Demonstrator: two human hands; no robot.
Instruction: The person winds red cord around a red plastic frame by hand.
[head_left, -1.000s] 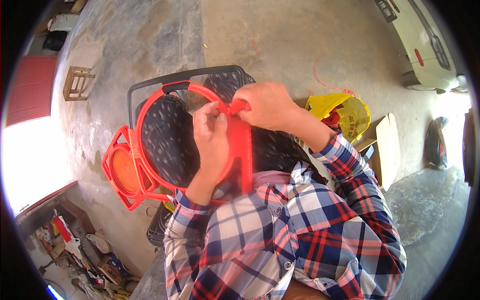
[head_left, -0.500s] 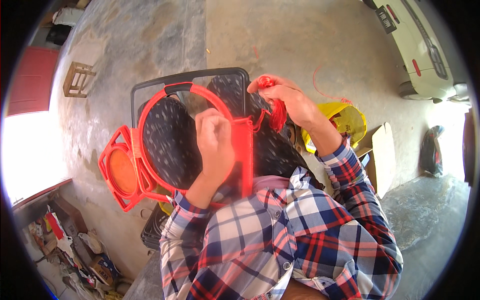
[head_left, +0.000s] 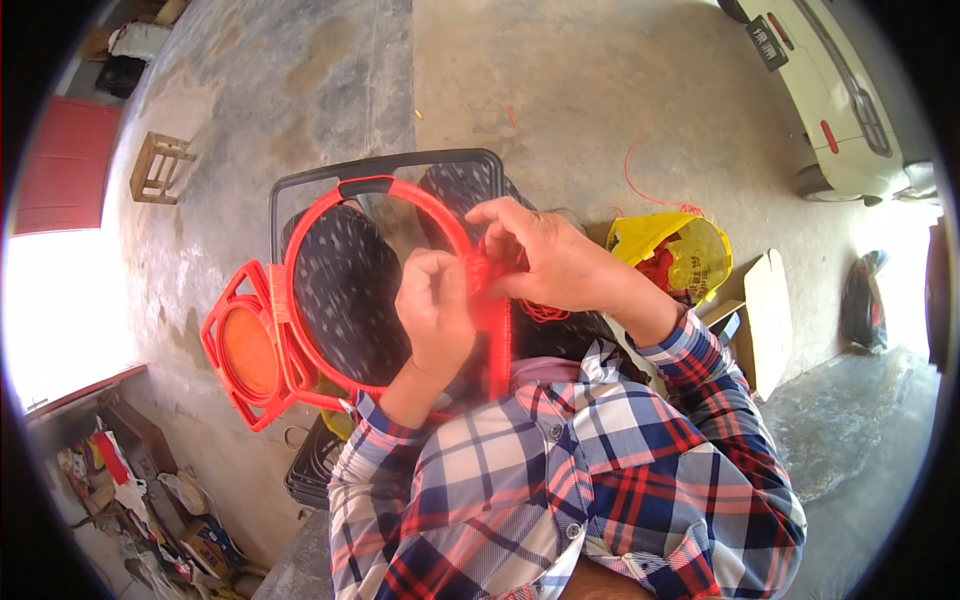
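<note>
A ring wrapped in red cord (head_left: pixel 312 340) lies over my lap, fixed in a black tubular frame (head_left: pixel 385 158). My left hand (head_left: pixel 436 310) is closed at the ring's right side, its fingers curled in. What it pinches is hidden. Beside it my right hand (head_left: pixel 560 258) grips a bundle of red cord (head_left: pixel 484 278), which is smeared by motion and pressed close to the ring's right edge. Below that hand hang loose loops of red cord (head_left: pixel 545 312). A straight red-wrapped bar (head_left: pixel 500 350) runs down from there toward my shirt.
Left of the ring is a red frame with an orange disc (head_left: pixel 248 345). A yellow bucket-like container (head_left: pixel 715 245) with red material stands at right, near an open cardboard box (head_left: pixel 765 320). A small wooden stool (head_left: pixel 160 168), a parked car (head_left: pixel 835 100) and a dark bag (head_left: pixel 863 300) are farther off.
My right hand has moved down and left with the red cord bundle, from beyond the ring to its right edge beside my left hand. My left hand has lowered slightly and stays closed.
</note>
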